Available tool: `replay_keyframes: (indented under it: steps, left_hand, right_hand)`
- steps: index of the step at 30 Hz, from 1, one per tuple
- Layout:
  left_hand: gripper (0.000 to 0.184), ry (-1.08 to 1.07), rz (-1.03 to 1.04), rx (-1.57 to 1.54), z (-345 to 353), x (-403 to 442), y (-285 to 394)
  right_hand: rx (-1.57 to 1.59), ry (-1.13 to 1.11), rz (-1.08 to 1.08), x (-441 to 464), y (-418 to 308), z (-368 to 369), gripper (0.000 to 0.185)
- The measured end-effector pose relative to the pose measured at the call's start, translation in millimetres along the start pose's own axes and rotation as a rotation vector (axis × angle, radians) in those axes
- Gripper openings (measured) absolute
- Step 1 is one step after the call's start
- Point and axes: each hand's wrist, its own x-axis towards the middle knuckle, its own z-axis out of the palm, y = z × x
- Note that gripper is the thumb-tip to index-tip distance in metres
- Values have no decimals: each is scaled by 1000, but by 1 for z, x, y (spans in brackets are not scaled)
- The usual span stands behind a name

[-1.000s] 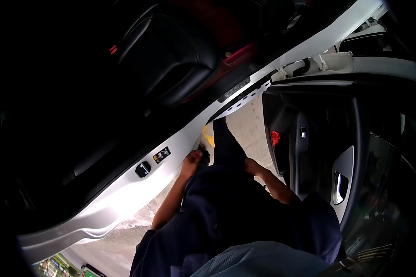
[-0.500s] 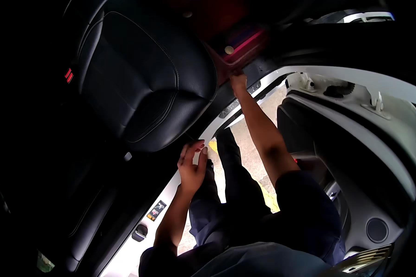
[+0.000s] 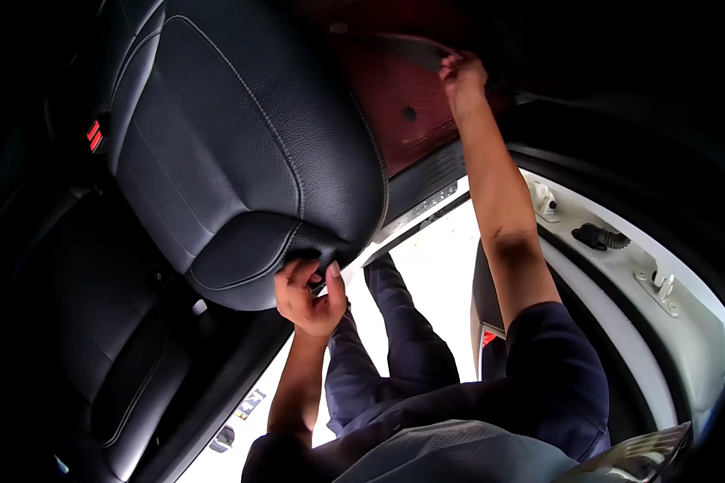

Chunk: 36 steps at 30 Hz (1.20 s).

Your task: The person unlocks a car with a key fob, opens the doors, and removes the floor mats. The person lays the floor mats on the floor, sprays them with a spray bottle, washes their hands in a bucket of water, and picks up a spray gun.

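Note:
My right hand (image 3: 464, 76) reaches into the dark footwell with its fingers closed on the edge of a floor mat. The mat (image 3: 415, 50) appears lifted at that edge, with reddish floor carpet (image 3: 395, 101) and a dark round spot on it showing below. My left hand (image 3: 310, 299) is beside the front lower corner of the black leather seat (image 3: 225, 137). Its fingers are half curled, the thumb stands apart, and nothing shows in it. I cannot tell whether it touches the seat.
The white door sill (image 3: 415, 219) runs diagonally past my legs. An open car door (image 3: 620, 322) stands on the right, with a hinge and cable boot near its top. A red seat-belt buckle (image 3: 95, 136) is left of the seat. Another black seat (image 3: 129, 386) is at lower left.
My right hand has moved forward and right, raising the mat edge and exposing more carpet. My left hand has shifted slightly left and down. The view has moved closer to the seat.

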Motion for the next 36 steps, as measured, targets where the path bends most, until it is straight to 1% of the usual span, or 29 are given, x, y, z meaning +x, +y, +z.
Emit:
replay_keyframes:
  steps: [1, 2, 4, 6, 7, 8, 9, 10, 11, 14, 15, 18, 19, 20, 22, 25, 28, 29, 32, 33, 36]
  left_hand:
    - [18, 14, -8, -10, 2, -1, 0]
    - [19, 23, -14, -16, 5, 0, 2]
    - [23, 11, -22, -4, 0, 2, 2]
    - [24, 6, 5, 6, -2, 1, 1]
    - [24, 16, 17, 12, -1, 1, 0]
    - [25, 28, 27, 13, 1, 0, -2]
    - [26, 35, 57, 36, 3, -1, -4]
    - [26, 45, 61, 32, 6, -1, -5]
    - [26, 47, 67, 28, 5, -1, -5]
    - [25, 19, 69, 15, 2, -2, -6]
    - [24, 0, 71, 11, 1, -1, -5]
    - [25, -9, 83, 25, 3, -3, -7]
    - [26, -6, 90, 35, 3, -5, -8]
    - [26, -5, 98, 45, 3, -6, -9]
    - [27, -19, 116, 86, 2, -6, -10]
    - [28, -11, 138, 107, 5, -6, -11]
    - [28, -24, 147, 131, 4, -5, -12]
    - [28, -22, 141, 137, 4, -6, -12]
    - [27, 4, 112, 147, 6, -9, -11]
    - [27, 25, 97, 153, 8, -11, -13]
    - [27, 35, 84, 161, 5, -16, -15]
  right_hand:
    - [-70, 24, -22, -1, 4, 1, 22]
    - [-109, 75, 66, -4, 5, 0, 21]
    - [-85, 207, 138, 11, 29, -34, 19]
    - [-357, 464, 141, 14, 56, -56, 22]
    - [-613, 442, 22, 6, 69, -64, 30]
    - [-876, 328, -153, -8, 79, -69, 38]
    - [-1127, 252, -358, -23, 89, -73, 46]
    - [-1370, 75, -615, -25, 100, -77, 53]
    - [-1549, 43, -693, -38, 108, -69, 65]
    - [-2144, -244, -884, -56, 71, -49, 66]
    - [-2170, -213, -920, -52, 65, -40, 57]
    - [-2165, -347, -1289, -28, 70, -25, 45]
    - [-2254, -492, -1118, -29, 82, -22, 42]
    - [-2343, -653, -1060, -24, 99, -31, 47]
    - [-2298, -873, -1227, -14, 117, -57, 54]
    - [-2156, -740, -1159, -4, 100, -61, 47]
    - [-2381, -756, -1226, 7, 119, -57, 38]
    - [-2396, -694, -1220, 3, 121, -51, 35]
    - [-2428, -511, -978, 3, 126, -29, 35]
    - [-2488, -541, -999, 7, 133, -29, 38]
    - [-2555, -992, -801, 12, 121, -16, 33]
